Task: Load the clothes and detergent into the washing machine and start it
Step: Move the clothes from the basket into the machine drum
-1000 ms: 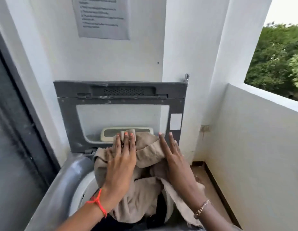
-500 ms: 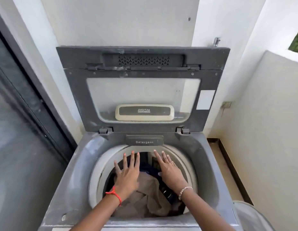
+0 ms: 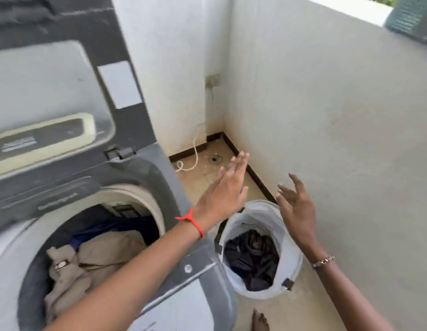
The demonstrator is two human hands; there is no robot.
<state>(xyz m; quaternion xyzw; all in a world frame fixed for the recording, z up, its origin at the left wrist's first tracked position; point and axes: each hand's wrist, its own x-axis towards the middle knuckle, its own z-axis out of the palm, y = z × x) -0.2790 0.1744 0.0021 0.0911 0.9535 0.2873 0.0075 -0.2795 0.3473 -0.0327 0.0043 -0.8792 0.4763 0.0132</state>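
Observation:
The grey top-loading washing machine [image 3: 191,266] stands at the left with its lid [image 3: 64,91] raised. Beige clothes [image 3: 88,266] and something dark blue lie in its drum. To the right, on the floor, a white laundry basket [image 3: 260,218] holds dark clothes [image 3: 253,259]. My left hand [image 3: 224,189], with a red thread at the wrist, hangs open above the gap between machine and basket. My right hand [image 3: 296,206], with a bracelet, is open above the basket's far rim. Neither hand holds anything.
A low white wall [image 3: 339,139] runs close along the right. The tiled floor corner behind the basket has a drain [image 3: 215,159] and a loose white cord [image 3: 194,154]. A bare foot [image 3: 260,321] shows at the bottom beside the machine.
Both hands have left the drum, where they pressed the beige clothes down, and moved right over the basket. The view has swung right and down.

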